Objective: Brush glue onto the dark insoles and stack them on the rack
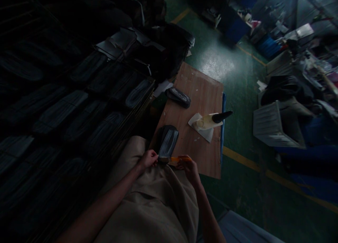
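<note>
A dark shoe-sole piece [169, 141] with whitish streaks lies at the near edge of the wooden board, overlapping another dark piece. At its near left edge, my left hand [149, 159] is closed, thumb and fingers pinching the rim. My right hand [187, 165] is wrapped round the orange handle of a flat brush [175, 159]. The brush head rests at the near end of the sole piece, its bristles hard to make out in the dim light. Farther up the board are more dark sole pieces [179, 97], one on another.
On the wooden board [195, 82], a pale bottle [208, 122] with a black tip lies on white paper [207, 134]. Racks of streaked sole pieces [62, 109] fill the left side. A white crate [268, 125] and cluttered bins stand right, across the green floor.
</note>
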`<act>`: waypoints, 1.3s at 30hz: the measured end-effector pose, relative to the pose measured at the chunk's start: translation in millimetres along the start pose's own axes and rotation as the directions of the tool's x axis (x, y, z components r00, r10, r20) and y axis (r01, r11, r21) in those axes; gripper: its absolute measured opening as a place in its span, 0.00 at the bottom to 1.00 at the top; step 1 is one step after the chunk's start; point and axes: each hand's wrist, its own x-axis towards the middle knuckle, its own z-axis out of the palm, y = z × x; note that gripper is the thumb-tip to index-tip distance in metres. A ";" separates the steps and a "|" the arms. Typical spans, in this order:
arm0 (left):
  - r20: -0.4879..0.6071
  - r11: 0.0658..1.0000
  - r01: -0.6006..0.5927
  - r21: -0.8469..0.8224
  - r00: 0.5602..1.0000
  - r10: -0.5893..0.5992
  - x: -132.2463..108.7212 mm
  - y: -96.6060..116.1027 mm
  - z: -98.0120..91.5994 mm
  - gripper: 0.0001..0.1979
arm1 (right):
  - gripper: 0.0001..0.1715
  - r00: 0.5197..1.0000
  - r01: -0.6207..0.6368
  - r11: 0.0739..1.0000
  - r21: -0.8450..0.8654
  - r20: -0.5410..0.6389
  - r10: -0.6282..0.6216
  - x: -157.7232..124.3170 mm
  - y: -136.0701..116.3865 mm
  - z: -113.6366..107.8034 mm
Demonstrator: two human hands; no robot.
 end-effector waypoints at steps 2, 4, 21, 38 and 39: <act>0.000 1.000 0.003 0.009 1.000 -0.003 1.1 -1.0 0.7 0.09 | 0.21 0.998 0.026 0.999 -0.029 -0.057 -0.028 7.6 -2.3 -6.0; -0.001 1.000 -0.005 0.008 1.000 0.005 2.4 -3.2 1.0 0.08 | 0.20 0.986 0.078 0.994 -0.074 -0.138 -0.088 19.2 -8.2 -8.8; 0.009 1.000 0.016 -0.011 1.000 -0.015 7.9 -10.0 1.2 0.08 | 0.15 0.914 0.340 0.815 -0.469 -0.041 -0.404 79.6 -23.9 10.2; -0.030 1.000 0.022 -0.003 0.999 -0.022 1.2 -0.4 0.2 0.07 | 0.14 0.928 0.288 0.730 -0.619 -0.009 -0.374 73.6 -22.3 5.7; -0.033 1.000 0.018 -0.003 0.999 -0.018 0.1 0.5 0.1 0.07 | 0.14 0.928 0.274 0.739 -0.616 -0.031 -0.370 68.8 -20.8 6.4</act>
